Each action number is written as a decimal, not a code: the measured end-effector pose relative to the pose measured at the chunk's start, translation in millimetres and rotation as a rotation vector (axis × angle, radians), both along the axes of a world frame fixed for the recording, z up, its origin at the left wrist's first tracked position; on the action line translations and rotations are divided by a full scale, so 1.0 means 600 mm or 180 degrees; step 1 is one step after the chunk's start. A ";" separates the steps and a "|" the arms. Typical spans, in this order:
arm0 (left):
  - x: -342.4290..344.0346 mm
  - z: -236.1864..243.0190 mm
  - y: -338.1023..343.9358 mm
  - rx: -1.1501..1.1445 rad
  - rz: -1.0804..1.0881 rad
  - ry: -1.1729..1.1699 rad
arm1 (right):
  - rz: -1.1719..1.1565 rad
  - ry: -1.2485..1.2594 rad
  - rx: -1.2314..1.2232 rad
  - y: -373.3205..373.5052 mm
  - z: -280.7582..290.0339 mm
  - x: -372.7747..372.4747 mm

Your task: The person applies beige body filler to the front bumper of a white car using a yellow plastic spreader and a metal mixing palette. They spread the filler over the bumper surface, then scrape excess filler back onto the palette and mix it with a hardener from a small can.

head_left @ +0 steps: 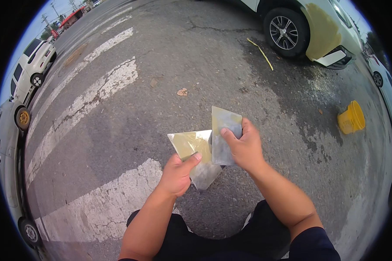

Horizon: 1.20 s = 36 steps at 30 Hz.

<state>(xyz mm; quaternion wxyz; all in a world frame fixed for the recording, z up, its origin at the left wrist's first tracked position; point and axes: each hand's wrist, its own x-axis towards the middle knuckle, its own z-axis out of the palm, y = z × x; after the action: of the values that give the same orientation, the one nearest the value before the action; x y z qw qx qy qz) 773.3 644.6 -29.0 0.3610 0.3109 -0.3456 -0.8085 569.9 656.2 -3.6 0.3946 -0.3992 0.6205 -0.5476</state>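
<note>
My left hand (177, 175) grips a flat metal putty plate (207, 173), thumb on top and fingers underneath. Yellowish-green filler (185, 142) is smeared over the plate's upper part. In my right hand (248, 147) is a grey rectangular putty spreader (225, 152), pinched between the thumb on its face and the fingers behind. Its left edge overlaps the right side of the plate; whether the two touch, I cannot tell. A yellowish tint also shows near the spreader's top edge.
Ahead on the right stands a white car (252, 3) with a filler-coloured patch (323, 32) on its front fender. A yellow bucket (352, 118) sits tilted-looking at the right. A yellow strip (261, 55) lies by the wheel. Parked vehicles (35, 61) line the left.
</note>
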 end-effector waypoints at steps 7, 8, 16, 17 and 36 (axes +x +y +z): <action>-0.017 -0.004 0.011 -0.0618 0.0216 -0.0415 | -0.0215 0.0372 -0.0128 0.008 -0.021 0.021; -0.017 -0.004 0.013 -0.0774 0.0222 -0.0440 | -0.0236 0.0433 -0.0120 0.009 -0.022 0.022; -0.016 0.009 0.024 -0.1344 0.0159 -0.1039 | 0.0030 0.0839 -0.0362 0.026 -0.015 0.030; -0.016 0.010 0.025 -0.1380 0.0126 -0.1081 | 0.0045 0.0975 -0.0476 0.028 -0.015 0.029; -0.022 0.003 0.029 -0.1166 0.0185 -0.0841 | -0.0196 0.0181 -0.0379 0.020 -0.017 0.024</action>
<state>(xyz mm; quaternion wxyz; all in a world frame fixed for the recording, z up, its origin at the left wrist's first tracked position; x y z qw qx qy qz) 760.4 661.8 -27.3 0.3861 0.3532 -0.5217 -0.6738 584.4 668.2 -13.9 0.3354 -0.4180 0.6098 -0.5839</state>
